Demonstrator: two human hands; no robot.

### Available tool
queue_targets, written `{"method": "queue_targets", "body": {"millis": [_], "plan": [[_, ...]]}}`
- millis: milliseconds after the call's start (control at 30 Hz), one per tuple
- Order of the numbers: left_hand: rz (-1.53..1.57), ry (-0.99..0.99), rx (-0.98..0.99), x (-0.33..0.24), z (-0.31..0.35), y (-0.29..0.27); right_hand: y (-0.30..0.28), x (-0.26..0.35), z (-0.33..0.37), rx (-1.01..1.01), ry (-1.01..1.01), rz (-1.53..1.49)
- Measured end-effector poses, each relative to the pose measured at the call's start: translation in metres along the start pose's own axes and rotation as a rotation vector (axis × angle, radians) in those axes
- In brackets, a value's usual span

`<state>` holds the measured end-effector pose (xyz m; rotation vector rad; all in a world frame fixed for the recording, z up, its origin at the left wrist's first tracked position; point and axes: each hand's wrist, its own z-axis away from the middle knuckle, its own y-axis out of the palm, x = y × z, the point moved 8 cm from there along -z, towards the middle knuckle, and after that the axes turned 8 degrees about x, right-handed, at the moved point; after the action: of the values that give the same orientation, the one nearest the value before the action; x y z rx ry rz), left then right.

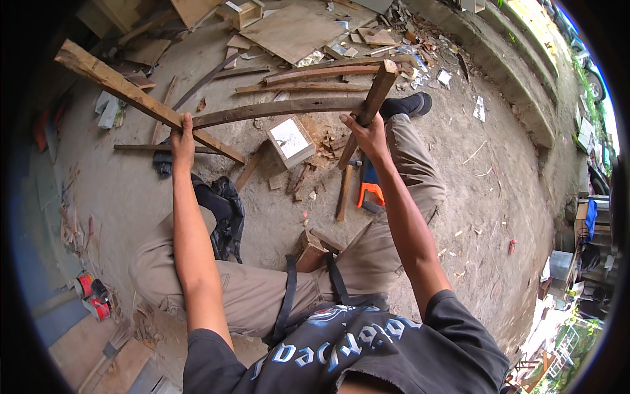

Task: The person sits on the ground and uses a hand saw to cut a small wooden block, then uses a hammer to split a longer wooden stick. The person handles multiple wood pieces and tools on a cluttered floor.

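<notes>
An H-shaped wooden frame [282,110] is held up over the ground, with one crosspiece joining two posts. My left hand [182,146] is closed round its long left post, near the joint with the crosspiece. On the shorter right post, just below the joint, my right hand [369,136] has its grip. Beneath the frame stands a small wooden box [290,140] with a white top. A hammer [344,194] with a wooden handle lies below my right hand, beside a handsaw [372,193] with an orange handle. The frame hides some of the ground behind it.
Several loose wooden strips [305,87] lie beyond the frame, near a plywood sheet [289,31] and scattered scraps. A black plastic bag [228,220] sits by my left leg. Concrete steps [499,79] rise at the right. A red reel-like object [98,307] rests at the lower left.
</notes>
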<state>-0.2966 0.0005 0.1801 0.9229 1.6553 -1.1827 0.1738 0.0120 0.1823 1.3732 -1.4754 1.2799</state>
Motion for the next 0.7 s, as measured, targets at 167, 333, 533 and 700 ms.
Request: {"method": "queue_targets", "body": {"millis": [167,333,533,700], "plan": [[0.012,0.007,-0.035,-0.011,0.008,-0.006,0.007,-0.001,0.0,-0.034,0.008,0.055],[0.014,0.079,-0.069,-0.012,0.008,-0.003,0.006,-0.011,-0.005,-0.024,0.039,0.119],[0.049,0.085,-0.083,-0.018,0.009,0.009,0.002,-0.048,0.011,-0.045,0.058,0.071],[0.042,-0.016,-0.048,-0.006,0.009,0.006,0.002,-0.048,0.012,-0.028,0.063,0.107]]}}
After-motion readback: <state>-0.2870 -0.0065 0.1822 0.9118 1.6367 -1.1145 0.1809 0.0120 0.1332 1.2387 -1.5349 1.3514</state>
